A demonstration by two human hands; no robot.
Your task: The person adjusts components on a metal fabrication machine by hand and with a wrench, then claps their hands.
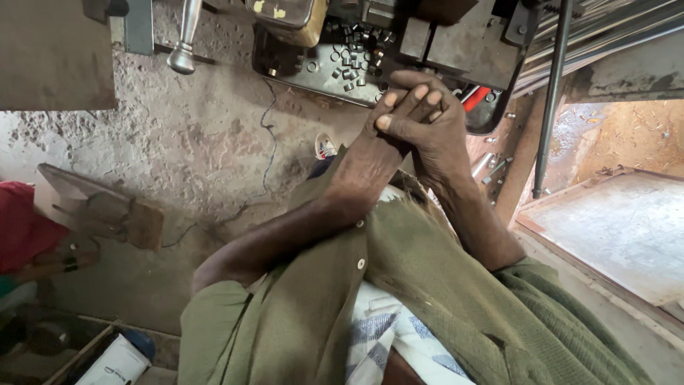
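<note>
Head view shows your left hand (388, 132) and right hand (427, 128) clasped together, fingers closed on each other, holding nothing else; small metal rings (353, 60) lie at eleven o'clock, just beyond, on the dark tray (285, 75).

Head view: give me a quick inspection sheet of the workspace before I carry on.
Surface: rough grey concrete floor, dusty and pitted.
Job's things: dark metal tray on the machine, scattered with small metal rings.
Clutter: wooden block on the floor at left; red cloth at the left edge; white container at bottom left.
Grippers: left hand and right hand clasped together, holding nothing, just in front of the tray.
Cables: thin dark wire trailing across the floor.
Surroundings: metal lever handle above; upright steel rod at right; flat slab beyond it.
</note>
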